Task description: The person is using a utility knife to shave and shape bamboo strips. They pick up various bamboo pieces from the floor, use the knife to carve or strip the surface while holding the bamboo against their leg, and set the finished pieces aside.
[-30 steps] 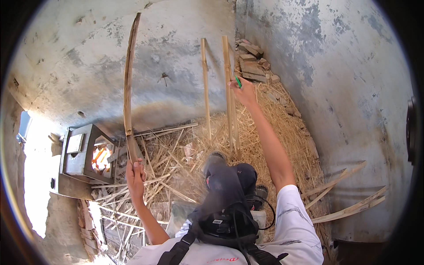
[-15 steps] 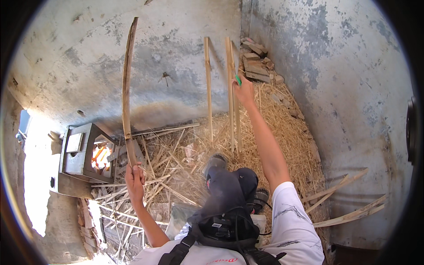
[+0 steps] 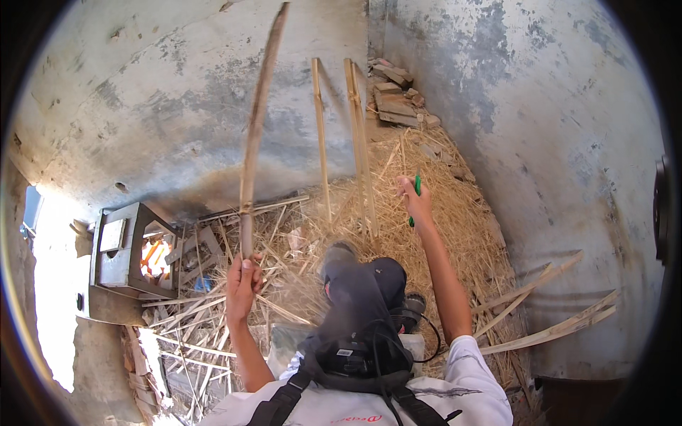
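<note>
My left hand [image 3: 242,285] is closed around the lower end of a long split bamboo strip [image 3: 253,135], which rises upright and curves slightly right at its top. Over the straw, my right hand [image 3: 418,206] is closed on a slim green-handled tool [image 3: 418,184]; its green ends show above and below the fingers, and its kind is unclear. To the left of that hand, a pale bamboo strip [image 3: 321,135] and a close group of strips [image 3: 356,135] lean against the back wall.
Straw and shavings [image 3: 433,241] cover the floor around my legs. At left stands a dark wooden box [image 3: 128,245] with a bright opening, near loose strips [image 3: 192,319]. Bricks [image 3: 398,103] are piled in the back corner. Bent strips [image 3: 561,326] lean on the right wall.
My right hand has moved away from the leaning strips, down and to the right, with the green tool. My left hand has moved right, and its bamboo strip now tilts rightward.
</note>
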A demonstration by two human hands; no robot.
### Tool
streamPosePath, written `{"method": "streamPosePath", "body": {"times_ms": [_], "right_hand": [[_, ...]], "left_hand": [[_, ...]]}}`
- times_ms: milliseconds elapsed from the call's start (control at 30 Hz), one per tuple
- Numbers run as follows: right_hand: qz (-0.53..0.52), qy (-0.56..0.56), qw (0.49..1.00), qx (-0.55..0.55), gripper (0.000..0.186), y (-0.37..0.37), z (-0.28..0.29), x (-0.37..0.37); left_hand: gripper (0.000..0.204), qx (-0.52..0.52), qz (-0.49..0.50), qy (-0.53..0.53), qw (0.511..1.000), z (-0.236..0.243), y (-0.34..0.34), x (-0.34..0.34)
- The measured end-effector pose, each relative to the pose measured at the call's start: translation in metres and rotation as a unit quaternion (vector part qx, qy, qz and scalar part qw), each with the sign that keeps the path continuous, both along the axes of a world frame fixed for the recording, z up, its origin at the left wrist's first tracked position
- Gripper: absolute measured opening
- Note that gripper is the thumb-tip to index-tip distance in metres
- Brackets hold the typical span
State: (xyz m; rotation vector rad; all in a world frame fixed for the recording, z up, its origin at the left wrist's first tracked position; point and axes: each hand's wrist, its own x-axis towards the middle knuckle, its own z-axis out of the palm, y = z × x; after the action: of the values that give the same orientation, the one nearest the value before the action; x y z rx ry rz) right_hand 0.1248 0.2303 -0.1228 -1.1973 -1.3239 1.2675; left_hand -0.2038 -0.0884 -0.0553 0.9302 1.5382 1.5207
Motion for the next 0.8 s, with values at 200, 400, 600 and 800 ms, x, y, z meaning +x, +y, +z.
{"method": "streamPosePath", "body": {"times_ms": [200,400,600,800], "right_hand": [[0.002,0.113,0.992,0.061,0.036,-0.119,0.069,0.052],[0.004,0.205,0.972,0.118,0.042,-0.155,0.112,0.078],[-0.071,0.171,0.976,0.115,0.037,-0.174,0.124,0.059],[-0.058,0.197,0.977,0.062,0.019,-0.173,0.119,0.059]], "left_hand": [[0.043,-0.008,-0.164,0.033,0.986,0.006,0.017,0.05],[0.033,-0.03,-0.269,0.095,0.958,0.008,0.014,0.067],[0.03,-0.066,-0.334,0.109,0.934,0.02,0.005,0.073],[0.032,-0.107,-0.366,0.142,0.914,0.019,-0.006,0.061]]}}
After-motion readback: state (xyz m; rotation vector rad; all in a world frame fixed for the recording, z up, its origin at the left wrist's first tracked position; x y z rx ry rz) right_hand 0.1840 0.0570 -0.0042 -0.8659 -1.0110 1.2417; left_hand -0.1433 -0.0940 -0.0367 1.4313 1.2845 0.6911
